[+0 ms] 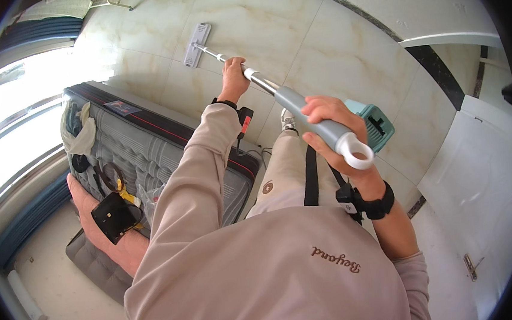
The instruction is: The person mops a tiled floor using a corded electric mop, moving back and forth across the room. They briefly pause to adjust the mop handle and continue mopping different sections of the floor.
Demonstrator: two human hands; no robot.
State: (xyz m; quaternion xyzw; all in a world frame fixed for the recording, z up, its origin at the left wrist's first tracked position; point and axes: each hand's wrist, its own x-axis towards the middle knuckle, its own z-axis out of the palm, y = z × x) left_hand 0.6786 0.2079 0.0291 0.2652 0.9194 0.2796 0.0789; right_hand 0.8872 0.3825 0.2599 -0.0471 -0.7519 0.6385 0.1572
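Nearest the body, the right hand [338, 120] is wrapped round the thick grey sleeve of a flat mop [292, 103], fingers over the top, thumb below; the mop's white end loop [345, 145] sticks out just behind that palm. Sleeve looks smooth, hard plastic, wide enough to fill the hand; likely the best hold for steering, though probably slick if wet. Just beyond the right hand, to its right, a teal bucket [387, 127] with a dark slot. Farther out, the left hand [234, 79] is closed about the slimmer metal pole near a white collar [249, 74]; its fingertips are mostly hidden. Pole reads stiff and light, perhaps telescoping, so the grip there should be firm but not twisting. Left of the left hand, a grey mattress [161, 140]. Farthest, past the left hand, the flat rectangular head [201, 35] lies on the pale tiles [263, 18]; its joint looks hinged, likely to swivel freely. Nothing about the mop seems fragile; pad underneath not visible.
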